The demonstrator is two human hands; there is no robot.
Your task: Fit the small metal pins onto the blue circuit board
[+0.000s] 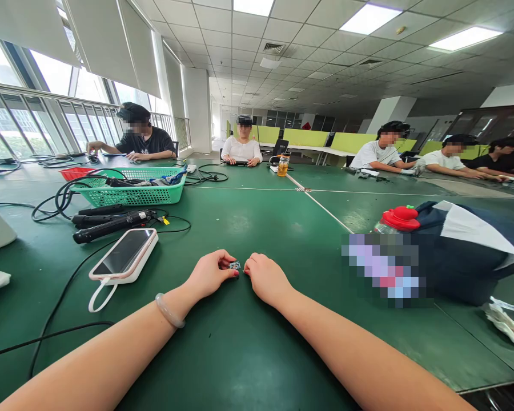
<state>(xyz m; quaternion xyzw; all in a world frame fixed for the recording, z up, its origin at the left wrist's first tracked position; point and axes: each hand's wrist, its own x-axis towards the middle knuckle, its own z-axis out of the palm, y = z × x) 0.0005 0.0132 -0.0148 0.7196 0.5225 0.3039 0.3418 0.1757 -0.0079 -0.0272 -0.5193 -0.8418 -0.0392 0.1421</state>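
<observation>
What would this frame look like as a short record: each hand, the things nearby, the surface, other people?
Left hand: pinches a small patterned piece
Right hand: fingertips together close by; too small to tell what they hold
Left side: phone, green basket with mixed items inside
Right side: red-lidded bottle beside a dark bundle
Surface: green table
People: five others, seated around the table

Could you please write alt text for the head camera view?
A person's left hand pinches a small patterned piece just above a green table, the right hand close beside it. A phone and a green basket lie to the left; people sit around.
</observation>
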